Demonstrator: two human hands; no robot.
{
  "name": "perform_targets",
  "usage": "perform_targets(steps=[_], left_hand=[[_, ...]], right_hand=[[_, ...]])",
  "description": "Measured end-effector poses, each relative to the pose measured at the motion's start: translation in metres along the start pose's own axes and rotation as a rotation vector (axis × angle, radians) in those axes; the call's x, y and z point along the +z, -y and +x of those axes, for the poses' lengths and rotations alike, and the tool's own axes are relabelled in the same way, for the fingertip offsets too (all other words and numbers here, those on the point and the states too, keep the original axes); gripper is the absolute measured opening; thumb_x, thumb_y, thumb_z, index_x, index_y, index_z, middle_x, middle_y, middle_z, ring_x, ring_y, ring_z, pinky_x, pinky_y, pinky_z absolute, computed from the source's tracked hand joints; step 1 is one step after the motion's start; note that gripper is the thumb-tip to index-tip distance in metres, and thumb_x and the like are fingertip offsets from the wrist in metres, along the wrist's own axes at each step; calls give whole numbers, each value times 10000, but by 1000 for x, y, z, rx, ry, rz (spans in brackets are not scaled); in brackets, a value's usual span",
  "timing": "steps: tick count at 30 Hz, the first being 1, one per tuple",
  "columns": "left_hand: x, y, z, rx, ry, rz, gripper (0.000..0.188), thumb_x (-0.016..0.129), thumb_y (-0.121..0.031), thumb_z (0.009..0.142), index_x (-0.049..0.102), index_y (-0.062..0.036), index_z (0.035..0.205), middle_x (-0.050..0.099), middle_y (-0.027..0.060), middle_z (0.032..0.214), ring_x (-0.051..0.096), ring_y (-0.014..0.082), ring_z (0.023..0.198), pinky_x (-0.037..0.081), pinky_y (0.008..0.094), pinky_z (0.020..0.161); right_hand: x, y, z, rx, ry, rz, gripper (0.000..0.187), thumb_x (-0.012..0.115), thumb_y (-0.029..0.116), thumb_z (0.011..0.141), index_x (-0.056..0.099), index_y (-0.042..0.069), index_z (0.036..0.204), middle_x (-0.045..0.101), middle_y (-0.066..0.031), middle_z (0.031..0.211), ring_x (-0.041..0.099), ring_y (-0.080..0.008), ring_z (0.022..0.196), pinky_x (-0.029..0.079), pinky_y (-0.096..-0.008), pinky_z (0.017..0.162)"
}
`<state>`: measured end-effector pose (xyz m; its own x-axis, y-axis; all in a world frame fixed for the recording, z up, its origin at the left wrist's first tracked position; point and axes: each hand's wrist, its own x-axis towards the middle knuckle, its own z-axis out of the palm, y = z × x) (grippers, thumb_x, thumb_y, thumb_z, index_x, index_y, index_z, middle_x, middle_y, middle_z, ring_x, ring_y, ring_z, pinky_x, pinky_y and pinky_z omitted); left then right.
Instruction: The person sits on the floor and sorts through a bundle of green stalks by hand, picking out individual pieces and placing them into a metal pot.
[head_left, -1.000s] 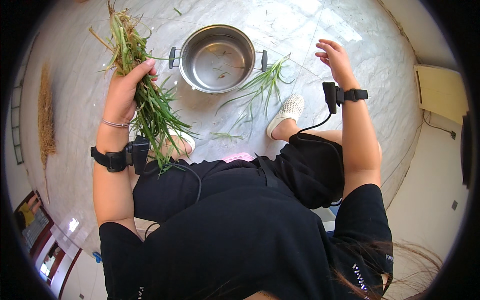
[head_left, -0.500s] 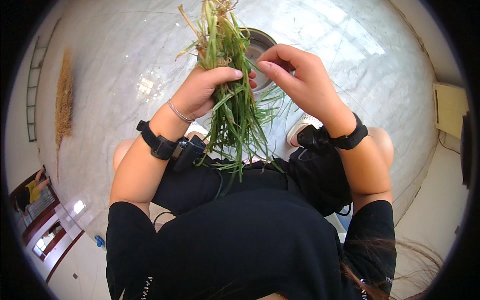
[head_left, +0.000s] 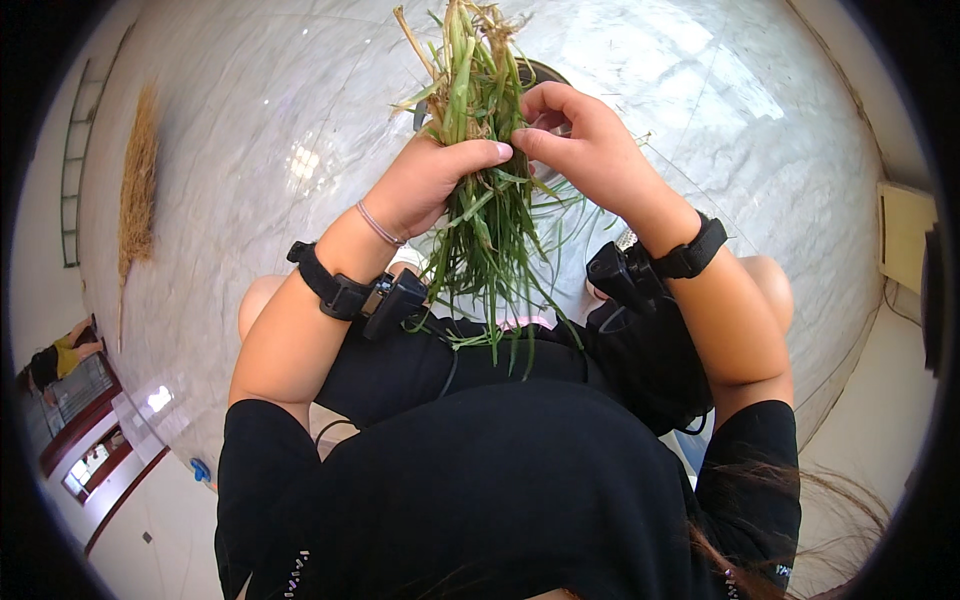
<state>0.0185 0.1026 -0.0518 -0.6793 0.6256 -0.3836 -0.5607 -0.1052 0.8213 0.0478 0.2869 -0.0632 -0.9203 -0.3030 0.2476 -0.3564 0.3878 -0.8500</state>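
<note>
A thick bunch of long grass hangs over my lap, its pale yellowish stems at the top and green blades trailing down. Around its middle my left hand is closed, thumb lying across the front. My right hand is at the bunch's right side, thumb and forefinger pinched on blades there; the exact blades are hard to make out. Behind the bunch and my right hand a round metal basin shows only in part on the floor.
The floor is pale marbled tile. A straw broom lies at the far left, and a small blue object sits at the lower left. At the left edge another person appears. A cream-coloured box stands by the right wall.
The bunch and my left hand have shifted slightly right in the picture. My right hand's fingertips have come in against the bunch, and more of the basin is covered.
</note>
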Motion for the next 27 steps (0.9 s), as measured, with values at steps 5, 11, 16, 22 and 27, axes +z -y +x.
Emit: perform_targets(steps=[5,11,16,22,27], left_hand=[[-8,0,2,69,-95,46,280,594,-68,791,560,1,1060,607,50,983,568,130,897,453,264,813],[-9,0,-1,143,-10,96,324,631,-120,811,550,-15,1107,601,43,1016,550,120,948,442,260,836],[-3,-2,-3,134,-15,135,309,644,-133,809,554,-20,1082,603,33,964,565,111,879,466,242,770],[-10,-3,-2,175,-89,20,265,625,-113,807,563,-6,1040,609,41,934,579,116,834,485,247,727],[-24,-3,-1,96,-75,-87,221,562,-127,840,574,18,1007,626,91,921,611,160,818,503,279,738]], right_hand=[[0,8,3,65,-8,114,159,599,95,795,539,9,915,549,5,767,483,-49,681,407,-206,600],[9,3,0,426,-14,137,176,642,121,734,541,31,846,572,-74,724,519,-226,638,449,-312,618],[18,12,-2,252,-45,147,210,655,139,753,498,5,794,510,-49,649,457,-146,593,409,-290,555],[11,21,1,449,59,723,198,644,176,817,514,28,842,523,8,705,512,-59,665,458,-225,610],[7,20,-1,432,93,729,175,623,172,836,517,36,871,541,13,784,535,-56,731,480,-230,627]])
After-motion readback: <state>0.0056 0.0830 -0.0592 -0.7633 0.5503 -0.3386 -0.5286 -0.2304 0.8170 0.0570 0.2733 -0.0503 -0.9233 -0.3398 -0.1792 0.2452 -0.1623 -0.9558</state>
